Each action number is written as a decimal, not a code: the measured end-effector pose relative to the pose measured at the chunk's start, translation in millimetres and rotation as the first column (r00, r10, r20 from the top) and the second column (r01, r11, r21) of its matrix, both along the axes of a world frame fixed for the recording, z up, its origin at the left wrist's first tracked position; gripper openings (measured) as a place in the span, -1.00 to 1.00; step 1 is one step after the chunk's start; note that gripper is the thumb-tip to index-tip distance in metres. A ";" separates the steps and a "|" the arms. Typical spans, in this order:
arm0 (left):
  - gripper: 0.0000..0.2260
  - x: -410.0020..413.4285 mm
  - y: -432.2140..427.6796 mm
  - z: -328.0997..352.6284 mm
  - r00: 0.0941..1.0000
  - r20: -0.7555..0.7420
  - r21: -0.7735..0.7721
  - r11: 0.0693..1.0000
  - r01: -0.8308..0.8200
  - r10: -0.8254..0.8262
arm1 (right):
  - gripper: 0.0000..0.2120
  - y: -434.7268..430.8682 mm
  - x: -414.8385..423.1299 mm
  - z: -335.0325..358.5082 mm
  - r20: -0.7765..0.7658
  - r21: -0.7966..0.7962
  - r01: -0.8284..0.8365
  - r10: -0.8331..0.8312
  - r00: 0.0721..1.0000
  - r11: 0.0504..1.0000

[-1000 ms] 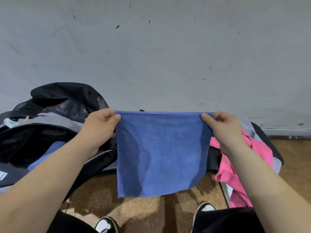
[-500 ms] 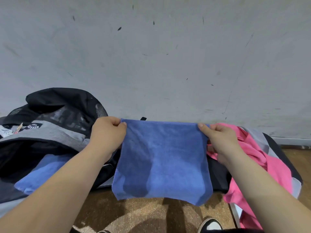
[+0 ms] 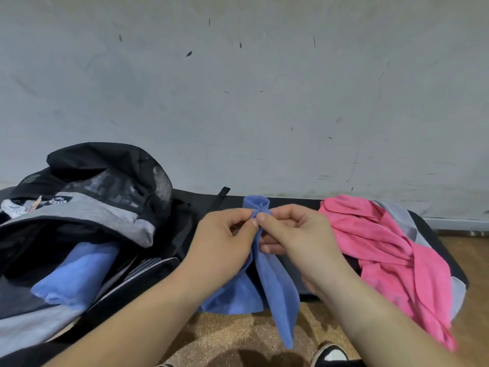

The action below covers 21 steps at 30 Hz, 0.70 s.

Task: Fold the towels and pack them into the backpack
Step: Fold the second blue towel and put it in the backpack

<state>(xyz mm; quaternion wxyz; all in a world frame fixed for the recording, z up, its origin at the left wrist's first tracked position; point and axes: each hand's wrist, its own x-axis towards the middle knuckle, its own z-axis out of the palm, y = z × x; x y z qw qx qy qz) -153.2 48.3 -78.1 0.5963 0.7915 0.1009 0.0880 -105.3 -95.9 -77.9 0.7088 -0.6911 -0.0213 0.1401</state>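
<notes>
Blue towel (image 3: 275,284), bunched lengthwise, hangs where left hand (image 3: 225,239) and right hand (image 3: 296,234) pinch its top edge together over the black bench (image 3: 293,201), between an open backpack (image 3: 105,181) and a pink towel (image 3: 383,247).

Matt blue cloth towel (image 3: 275,282) (soft nap); backpack (image 3: 111,181) of black mesh fabric.

A black surface (image 3: 293,202), perhaps a low bench, carries the backpack (image 3: 105,181) left of the grip on the blue towel (image 3: 275,287), a pink towel (image 3: 383,247) right.
</notes>
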 end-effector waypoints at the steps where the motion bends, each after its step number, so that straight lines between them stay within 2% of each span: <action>1: -0.78 -1.4 0.3 0.4 1.000 -0.001 0.017 1.000 0.005 -0.005 | -0.92 1.6 -0.1 -2.0 0.025 -0.022 -0.004 0.005 1.000 1.000; 6: -0.79 -4.7 8.0 2.4 1.000 -0.010 0.009 1.000 0.003 -0.003 | -0.90 2.6 5.1 -4.7 0.066 -0.019 -0.037 0.038 0.997 0.999; 12: -0.82 -5.1 14.8 -1.1 1.000 0.009 0.004 1.000 0.025 -0.025 | -0.72 10.0 3.0 -10.2 0.135 -0.056 -0.116 0.123 0.983 0.992; 14: -0.89 -6.4 16.2 1.9 0.999 0.012 -0.032 0.998 0.052 -0.051 | -0.66 11.2 3.2 -9.8 0.046 0.037 -0.124 0.122 0.991 0.992; 17: -0.89 -5.5 21.3 1.1 0.999 0.032 0.010 1.000 0.015 -0.015 | -0.57 7.5 6.9 -1.0 -0.107 0.176 -0.147 0.168 0.980 0.973; 19: -0.90 -4.6 26.1 1.5 0.999 0.032 0.007 1.000 -0.015 0.015 | -0.62 3.6 12.8 1.2 -0.094 0.201 -0.163 0.185 0.978 0.966; 21: -0.88 -5.7 28.9 5.9 1.000 0.012 -0.024 1.000 -0.013 0.013 | -0.76 -2.6 23.2 -2.4 0.000 0.089 -0.113 0.114 0.994 0.990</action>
